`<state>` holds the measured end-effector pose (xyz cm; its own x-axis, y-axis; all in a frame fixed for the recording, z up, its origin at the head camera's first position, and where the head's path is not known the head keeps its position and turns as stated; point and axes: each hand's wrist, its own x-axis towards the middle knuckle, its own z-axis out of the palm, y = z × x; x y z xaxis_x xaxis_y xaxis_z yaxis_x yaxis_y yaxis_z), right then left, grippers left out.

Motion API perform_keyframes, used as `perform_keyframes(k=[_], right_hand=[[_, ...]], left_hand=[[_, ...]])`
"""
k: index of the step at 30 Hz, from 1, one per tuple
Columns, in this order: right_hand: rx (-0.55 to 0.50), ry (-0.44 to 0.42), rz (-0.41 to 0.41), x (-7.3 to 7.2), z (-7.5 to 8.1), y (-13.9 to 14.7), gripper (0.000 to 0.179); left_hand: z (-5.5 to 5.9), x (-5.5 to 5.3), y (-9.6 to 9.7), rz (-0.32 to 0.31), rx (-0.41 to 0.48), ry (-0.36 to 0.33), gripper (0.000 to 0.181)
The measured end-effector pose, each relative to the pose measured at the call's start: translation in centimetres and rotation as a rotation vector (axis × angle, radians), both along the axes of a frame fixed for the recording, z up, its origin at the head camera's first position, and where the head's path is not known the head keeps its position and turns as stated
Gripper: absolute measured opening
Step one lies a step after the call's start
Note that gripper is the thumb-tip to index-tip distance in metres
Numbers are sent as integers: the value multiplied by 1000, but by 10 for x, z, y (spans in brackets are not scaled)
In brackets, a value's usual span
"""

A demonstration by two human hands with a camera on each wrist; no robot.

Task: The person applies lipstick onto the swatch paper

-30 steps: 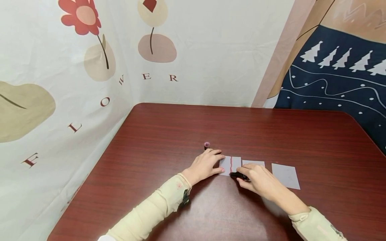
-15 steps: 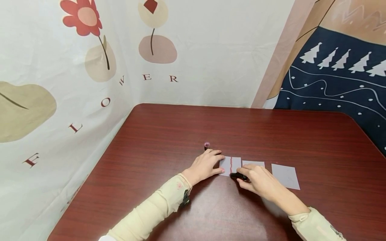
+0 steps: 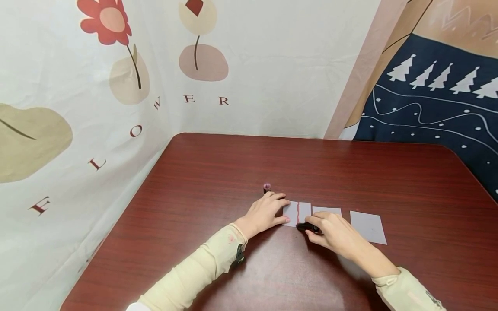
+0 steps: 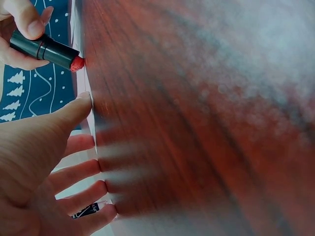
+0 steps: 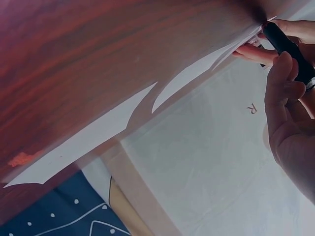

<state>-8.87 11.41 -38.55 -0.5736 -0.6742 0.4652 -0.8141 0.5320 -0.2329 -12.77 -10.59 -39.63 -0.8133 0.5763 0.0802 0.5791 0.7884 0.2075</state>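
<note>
My right hand (image 3: 336, 231) pinches a black lipstick (image 4: 49, 51) between thumb and fingers. Its red tip (image 4: 77, 64), worn and blunt, meets the near edge of a small white paper (image 3: 304, 212) in the left wrist view. A wavy red line (image 3: 298, 211) runs across that paper from far edge to near edge, ending at the lipstick. My left hand (image 3: 261, 214) lies with spread fingers at the paper's left side, thumb and fingertips pressing it to the table. Just beyond the left fingers stands a dark cap (image 3: 266, 188) with a pinkish opening, its lower part hidden.
A second white paper (image 3: 330, 211) lies to the right, partly covered by my right hand. Further right is a third, unmarked paper (image 3: 367, 226). All rest on a reddish-brown table (image 3: 218, 172), with a printed cloth backdrop (image 3: 272, 95) behind and along the left.
</note>
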Motion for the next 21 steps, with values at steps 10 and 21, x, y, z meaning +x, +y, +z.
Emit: perform_keyframes(k=[10, 21], right_hand=[[-1, -7, 5, 0, 1, 0, 11], [13, 12, -2, 2, -1, 0, 13]], left_hand=[[0, 0, 0, 4, -9, -5, 49], [1, 1, 0, 5, -3, -14, 49]])
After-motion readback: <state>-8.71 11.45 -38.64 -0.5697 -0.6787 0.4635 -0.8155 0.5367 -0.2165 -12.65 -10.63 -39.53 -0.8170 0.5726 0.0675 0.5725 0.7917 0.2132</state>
